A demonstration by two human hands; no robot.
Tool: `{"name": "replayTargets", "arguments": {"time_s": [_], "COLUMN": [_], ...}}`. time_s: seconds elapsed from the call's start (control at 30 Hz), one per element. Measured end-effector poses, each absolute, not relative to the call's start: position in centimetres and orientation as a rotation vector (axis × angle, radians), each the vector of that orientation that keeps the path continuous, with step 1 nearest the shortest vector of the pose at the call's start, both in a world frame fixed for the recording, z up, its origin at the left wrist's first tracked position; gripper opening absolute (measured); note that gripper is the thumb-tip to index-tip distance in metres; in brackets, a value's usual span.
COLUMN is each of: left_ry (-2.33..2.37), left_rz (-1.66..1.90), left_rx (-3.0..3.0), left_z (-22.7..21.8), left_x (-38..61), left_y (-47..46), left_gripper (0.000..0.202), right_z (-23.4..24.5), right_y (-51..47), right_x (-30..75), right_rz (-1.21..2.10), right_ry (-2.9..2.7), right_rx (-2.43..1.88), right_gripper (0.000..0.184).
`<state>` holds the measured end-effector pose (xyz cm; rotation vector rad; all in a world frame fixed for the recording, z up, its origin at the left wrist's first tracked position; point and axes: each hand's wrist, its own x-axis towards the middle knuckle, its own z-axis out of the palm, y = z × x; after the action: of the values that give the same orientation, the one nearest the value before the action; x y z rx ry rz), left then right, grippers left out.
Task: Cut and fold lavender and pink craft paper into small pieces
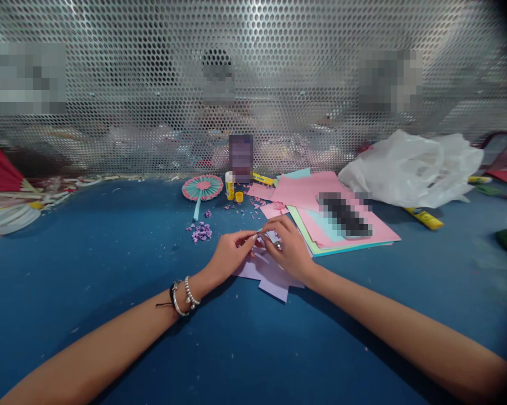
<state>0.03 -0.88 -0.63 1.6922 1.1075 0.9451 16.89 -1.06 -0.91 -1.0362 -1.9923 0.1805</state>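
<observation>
On the blue worktop (122, 349), a glue stick (230, 190) stands upright towards the far edge, its yellow cap (239, 197) off and just beside it. A white plastic bag (413, 171) slumps near the far right corner; its contents cannot be made out. A yellow tube (424, 218) lies at the bag's near side.

The purple paper (270, 281) lies flat, directly beneath both hands, its cut tabs reaching towards the near edge. The left hand (230, 256) and right hand (293, 250) meet above it, fingers drawn in narrow, fingertips together; whether they pinch something small is hidden.

Purple crumpled bits (202, 232) are heaped beyond the left hand, with a pink-and-blue pleated paper fan (203, 187) farther towards the far edge. Beyond the right hand, coloured sheets (308, 188) overlap, pink uppermost.
</observation>
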Motion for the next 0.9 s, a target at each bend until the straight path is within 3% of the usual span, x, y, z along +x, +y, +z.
{"name": "replayTargets", "arguments": {"time_s": [0.9], "left_ry": [1.123], "left_rz": [0.933], "left_rx": [1.7], "left_z": [-1.08], "left_x": [-0.09], "left_y": [-0.59], "left_gripper": [0.034], "right_z": [-0.88], "right_y": [-1.03], "right_x": [17.1], "right_rz": [0.216], "right_ry": [-2.009], "right_rx": [-1.056], "right_gripper": [0.017]}}
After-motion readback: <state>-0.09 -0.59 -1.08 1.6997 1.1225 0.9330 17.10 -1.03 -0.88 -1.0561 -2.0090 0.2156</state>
